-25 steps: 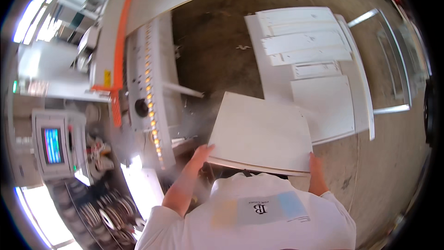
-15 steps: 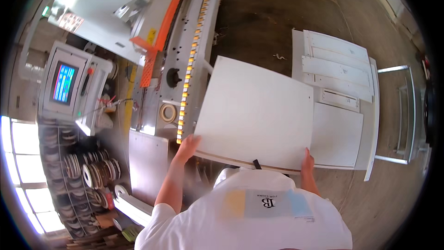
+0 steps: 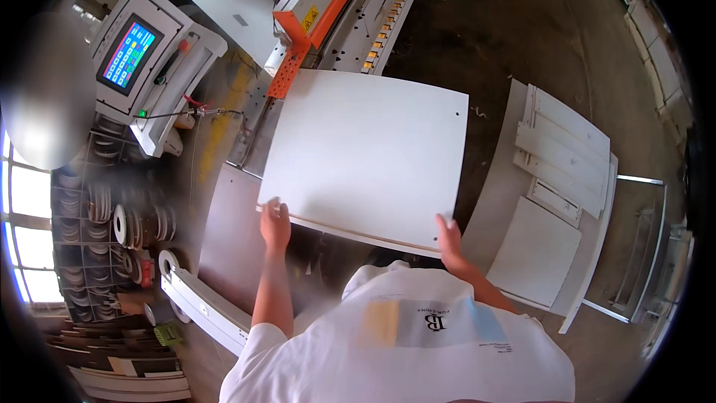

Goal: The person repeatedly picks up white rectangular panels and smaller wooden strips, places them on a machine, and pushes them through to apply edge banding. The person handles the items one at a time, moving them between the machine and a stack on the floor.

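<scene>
A large white panel (image 3: pixel 365 157) lies level in front of me, over the near end of the machine bed. My left hand (image 3: pixel 275 225) grips its near left corner, the fingers folded over the edge. At the near right corner, my right hand (image 3: pixel 449 242) holds the panel's side with the thumb on top; its other fingers are mostly hidden. A small dark hole shows near each of the two right corners. The panel's far left part reaches the perforated end of an orange guard (image 3: pixel 291 67).
A row of yellow rollers (image 3: pixel 391 19) runs along the bed. Left stands a control console (image 3: pixel 130 52) with a lit screen. Several white boards (image 3: pixel 567 134) are stacked on a metal-framed cart at right. Edging rolls (image 3: pixel 130 225) fill a rack at lower left.
The panel has shifted left onto the machine bed, both hands moving with it. My view has turned left, so the console and stacked boards appear in different places.
</scene>
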Demonstrator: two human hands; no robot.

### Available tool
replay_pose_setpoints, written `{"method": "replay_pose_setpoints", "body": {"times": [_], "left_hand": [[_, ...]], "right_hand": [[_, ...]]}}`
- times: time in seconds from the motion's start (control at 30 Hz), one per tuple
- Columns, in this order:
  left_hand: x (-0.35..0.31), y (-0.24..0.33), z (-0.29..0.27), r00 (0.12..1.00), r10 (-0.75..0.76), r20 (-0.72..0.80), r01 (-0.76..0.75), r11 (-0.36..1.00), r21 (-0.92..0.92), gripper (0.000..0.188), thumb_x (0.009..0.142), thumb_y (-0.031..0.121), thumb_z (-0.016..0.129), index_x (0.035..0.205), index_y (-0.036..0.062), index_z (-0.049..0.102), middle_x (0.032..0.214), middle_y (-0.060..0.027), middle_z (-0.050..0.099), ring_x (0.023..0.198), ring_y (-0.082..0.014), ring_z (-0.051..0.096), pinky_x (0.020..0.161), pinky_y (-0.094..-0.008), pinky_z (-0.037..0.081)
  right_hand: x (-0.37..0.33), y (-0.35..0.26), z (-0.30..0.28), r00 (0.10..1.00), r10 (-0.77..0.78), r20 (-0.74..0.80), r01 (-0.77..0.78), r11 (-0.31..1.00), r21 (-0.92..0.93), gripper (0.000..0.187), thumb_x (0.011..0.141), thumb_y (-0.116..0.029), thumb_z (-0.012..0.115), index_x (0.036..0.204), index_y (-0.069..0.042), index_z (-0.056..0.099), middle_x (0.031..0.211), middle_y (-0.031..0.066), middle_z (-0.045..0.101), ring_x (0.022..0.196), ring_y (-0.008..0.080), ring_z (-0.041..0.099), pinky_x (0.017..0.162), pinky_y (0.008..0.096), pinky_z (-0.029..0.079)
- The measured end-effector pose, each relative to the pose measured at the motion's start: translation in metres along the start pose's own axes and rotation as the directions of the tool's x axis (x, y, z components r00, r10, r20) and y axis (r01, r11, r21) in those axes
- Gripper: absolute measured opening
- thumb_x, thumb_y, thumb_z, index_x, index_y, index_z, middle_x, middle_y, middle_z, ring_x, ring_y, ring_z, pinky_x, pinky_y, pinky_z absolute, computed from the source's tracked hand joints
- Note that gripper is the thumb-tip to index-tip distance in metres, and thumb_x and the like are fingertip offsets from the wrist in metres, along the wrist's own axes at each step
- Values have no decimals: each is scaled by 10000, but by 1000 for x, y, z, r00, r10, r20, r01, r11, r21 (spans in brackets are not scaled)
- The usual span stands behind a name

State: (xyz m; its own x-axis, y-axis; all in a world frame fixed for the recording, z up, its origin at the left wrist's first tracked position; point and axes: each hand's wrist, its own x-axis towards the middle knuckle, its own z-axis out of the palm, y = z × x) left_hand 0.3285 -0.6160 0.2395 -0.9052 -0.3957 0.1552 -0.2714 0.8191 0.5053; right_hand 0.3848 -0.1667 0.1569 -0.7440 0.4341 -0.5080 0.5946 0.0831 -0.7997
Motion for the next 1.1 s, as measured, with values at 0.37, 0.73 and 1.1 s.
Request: {"method": "replay_pose_setpoints", "body": {"times": [0.37,0.73,1.1], "left_hand": [[-118,71,73,421,-324,848,906,202,-373,604,1053,527,420,1228,-30,574,990,-153,703,844,-251,709,708,-356,571],[-67,115,130,522,-289,803,852,125,-508,511,1056,501,443,1079,12,590,916,-117,680,779,-245,715,624,-329,542],[8,174,186,579,-294,761,814,160,-558,460,1056,468,482,1167,27,553,963,-125,655,820,-284,701,573,-359,516]], "right_hand": [[-4,-36,54,854,-98,511,329,863,-383,685,801,-588,728,942,76,639,870,213,706,839,343,698,753,417,530],[69,-61,60,907,-112,405,222,946,-237,637,824,-547,735,974,62,624,893,168,696,755,244,669,701,379,531],[63,-35,-16,898,-14,441,-7,999,46,433,1008,-473,547,1067,-54,637,985,81,734,812,154,698,698,299,537]]}}
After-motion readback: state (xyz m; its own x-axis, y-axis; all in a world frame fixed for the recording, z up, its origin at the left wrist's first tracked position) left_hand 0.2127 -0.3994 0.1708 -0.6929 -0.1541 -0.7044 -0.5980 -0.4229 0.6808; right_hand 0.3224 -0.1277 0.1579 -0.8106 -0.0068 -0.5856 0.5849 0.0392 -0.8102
